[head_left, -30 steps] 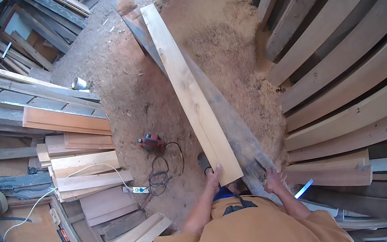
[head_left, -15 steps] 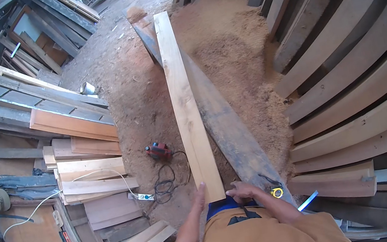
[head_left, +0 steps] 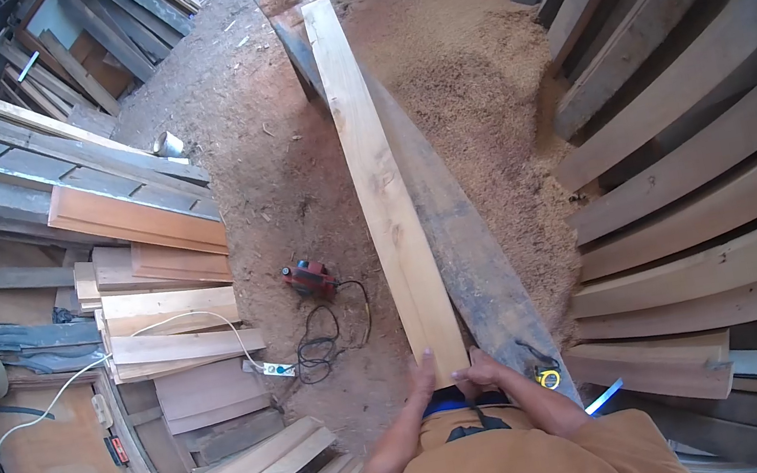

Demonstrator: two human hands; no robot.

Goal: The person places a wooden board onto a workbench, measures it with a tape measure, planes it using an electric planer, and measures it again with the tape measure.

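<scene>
A long pale wooden plank [head_left: 387, 185] stretches away from me, resting over a dark weathered bench board [head_left: 481, 260]. At its near end, my left hand [head_left: 422, 376] grips the left edge with the thumb on top. The opposite edge is held by my right hand [head_left: 481, 372], closed at the corner, its thumb showing on the upper face. The fingers beneath the plank are hidden. Just right of my right forearm, a yellow tape measure [head_left: 548, 379] lies on the bench board.
A red electric planer [head_left: 309, 280] with a black cord [head_left: 317, 350] sits on the dirt floor at left, near a white power strip [head_left: 278, 369]. Stacked boards [head_left: 175, 313] line the left. Leaning planks [head_left: 701, 270] fill the right side. Sawdust [head_left: 490, 130] covers the ground beyond the bench.
The plank's near end has shifted right, nearer the bench board's line. My left hand moved right with it, and my right hand has closed onto the plank's right corner.
</scene>
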